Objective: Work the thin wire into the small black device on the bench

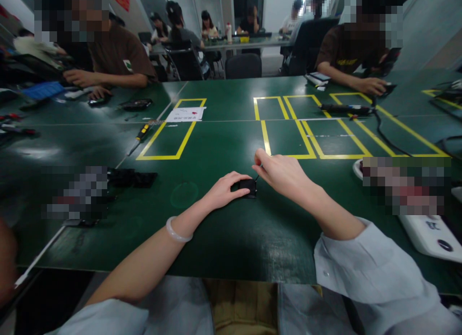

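Observation:
A small black square piece (247, 187) lies on the green table in front of me. My left hand (226, 188) is closed round its left side, fingers along the far edge and thumb along the near one. Just to the right, my right hand (279, 169) is pinched above the table. From its fingertips a thin dark rod (257, 177) slants down to the right edge of the black piece. What the rod belongs to is hidden in the fingers.
Yellow tape outlines (292, 157) mark the green table (224, 243). A yellow-black screwdriver (143, 132) and a white paper (186, 114) lie left of centre, black strips (133, 177) nearer. At right are a white device (429, 234) and a black cylindrical tool with cable (346, 109). Two people sit opposite.

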